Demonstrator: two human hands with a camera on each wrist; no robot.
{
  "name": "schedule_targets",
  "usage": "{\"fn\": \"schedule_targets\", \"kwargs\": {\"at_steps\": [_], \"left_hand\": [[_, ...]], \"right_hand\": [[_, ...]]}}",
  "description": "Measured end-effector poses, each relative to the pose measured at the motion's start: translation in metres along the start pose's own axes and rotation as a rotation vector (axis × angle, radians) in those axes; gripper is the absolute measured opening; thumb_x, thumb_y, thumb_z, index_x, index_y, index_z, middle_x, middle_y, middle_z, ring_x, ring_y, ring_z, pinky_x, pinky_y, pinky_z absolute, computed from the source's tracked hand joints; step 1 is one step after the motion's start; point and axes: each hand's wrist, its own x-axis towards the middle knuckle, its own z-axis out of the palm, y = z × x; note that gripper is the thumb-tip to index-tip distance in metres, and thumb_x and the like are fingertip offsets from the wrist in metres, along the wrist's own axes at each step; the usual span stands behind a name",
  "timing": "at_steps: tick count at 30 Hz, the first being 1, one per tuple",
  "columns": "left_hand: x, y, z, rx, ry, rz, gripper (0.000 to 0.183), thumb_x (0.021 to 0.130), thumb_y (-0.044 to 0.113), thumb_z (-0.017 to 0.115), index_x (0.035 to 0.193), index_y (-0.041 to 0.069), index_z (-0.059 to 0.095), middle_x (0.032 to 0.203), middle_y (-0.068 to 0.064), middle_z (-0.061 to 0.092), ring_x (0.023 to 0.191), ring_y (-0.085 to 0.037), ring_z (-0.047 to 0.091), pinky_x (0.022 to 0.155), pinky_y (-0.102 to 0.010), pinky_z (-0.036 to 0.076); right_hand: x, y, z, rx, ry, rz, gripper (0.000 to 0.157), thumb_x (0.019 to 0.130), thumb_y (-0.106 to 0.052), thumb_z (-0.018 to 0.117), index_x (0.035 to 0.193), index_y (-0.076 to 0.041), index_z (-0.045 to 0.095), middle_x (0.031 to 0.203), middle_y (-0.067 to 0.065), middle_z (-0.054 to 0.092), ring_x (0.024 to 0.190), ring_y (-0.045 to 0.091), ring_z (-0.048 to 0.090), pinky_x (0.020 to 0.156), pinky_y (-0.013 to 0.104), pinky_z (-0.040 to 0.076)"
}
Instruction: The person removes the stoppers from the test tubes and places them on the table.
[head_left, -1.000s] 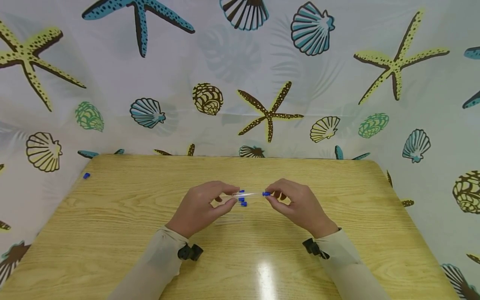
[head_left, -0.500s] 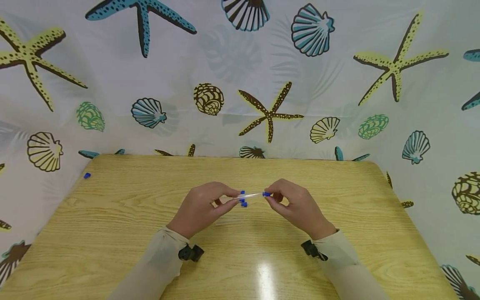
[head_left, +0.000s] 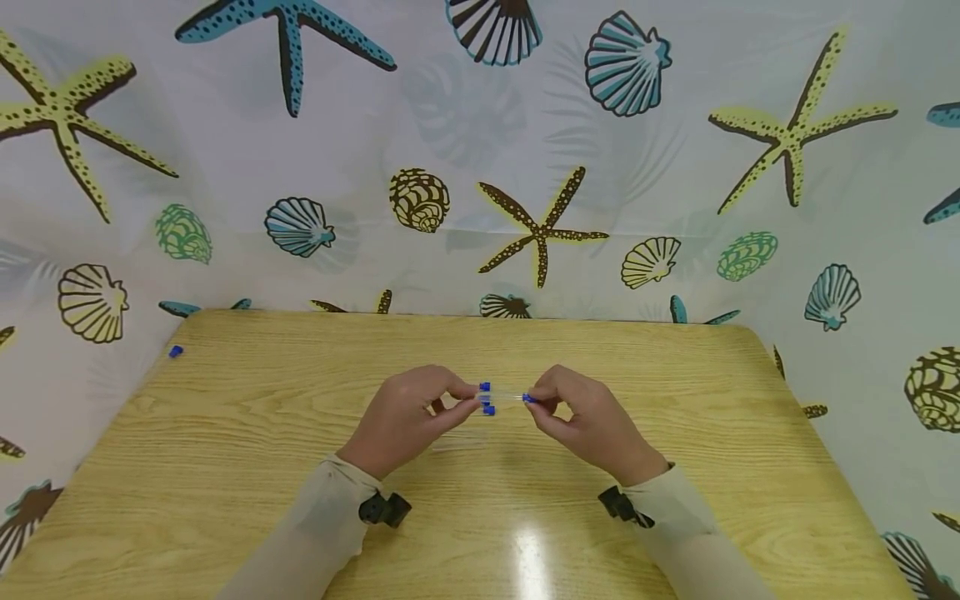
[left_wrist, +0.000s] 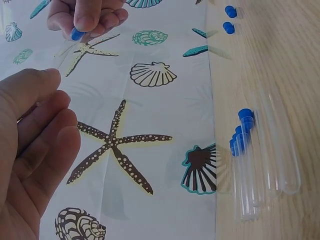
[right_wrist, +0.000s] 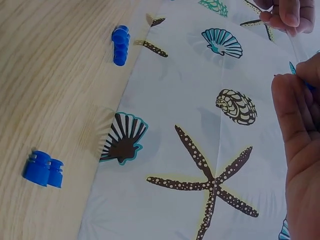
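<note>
Between my two hands a clear test tube [head_left: 504, 396] lies almost level above the table. My left hand [head_left: 411, 417] pinches its left end between thumb and fingers. At the right end my right hand [head_left: 588, 417] pinches a small blue cap [head_left: 528, 397], which meets the tube; how deep it sits is hidden by the fingers. On the table below, capped test tubes [left_wrist: 245, 175] lie side by side, their blue caps [left_wrist: 245, 114] all at one end. Next to them lie clear tubes [left_wrist: 283, 160] with no cap visible.
A pair of blue caps [head_left: 176, 352] sits at the far left corner of the wooden table [head_left: 300, 358]. A white cloth [head_left: 480, 192] printed with starfish and shells hangs behind and around the table. Each wrist wears a black camera [head_left: 385, 509].
My right hand has shifted slightly down and left with the blue cap. The tube was tilted up to the right half a second ago and is now nearly level. Both hands keep their pinch.
</note>
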Motion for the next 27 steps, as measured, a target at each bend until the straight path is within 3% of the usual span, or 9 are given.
{"fn": "schedule_targets", "kwargs": {"at_steps": [10,19,27], "left_hand": [[-0.0009,-0.0057,0.0013,0.034,0.018,0.056,0.014,0.093,0.02,0.079,0.107,0.018,0.08,0.099,0.007,0.075,0.073,-0.001,0.06,0.06,-0.025,0.055],[-0.0008,-0.0056,0.0012,0.034,0.031,0.051,0.015,0.093,0.02,0.08,0.107,0.018,0.08,0.098,0.007,0.076,0.072,-0.001,0.062,0.06,-0.025,0.055],[-0.0001,-0.0026,0.0009,0.033,0.029,0.074,0.014,0.089,0.016,0.083,0.103,0.016,0.079,0.097,0.005,0.075,0.074,-0.002,0.063,0.062,-0.021,0.056]], "right_hand": [[0.0009,0.0011,-0.0033,0.033,-0.017,-0.012,0.021,0.093,0.005,0.073,0.106,-0.008,0.065,0.101,-0.001,0.067,0.086,0.008,0.065,0.073,0.022,0.056],[0.0002,-0.0021,-0.004,0.087,0.01,0.127,0.023,0.093,0.001,0.075,0.113,-0.007,0.067,0.101,0.001,0.071,0.086,0.01,0.071,0.073,0.024,0.061],[-0.0014,-0.0013,0.0011,0.137,0.037,0.067,0.018,0.094,0.003,0.073,0.105,-0.01,0.068,0.095,0.002,0.07,0.082,0.008,0.067,0.068,0.026,0.059]]}}
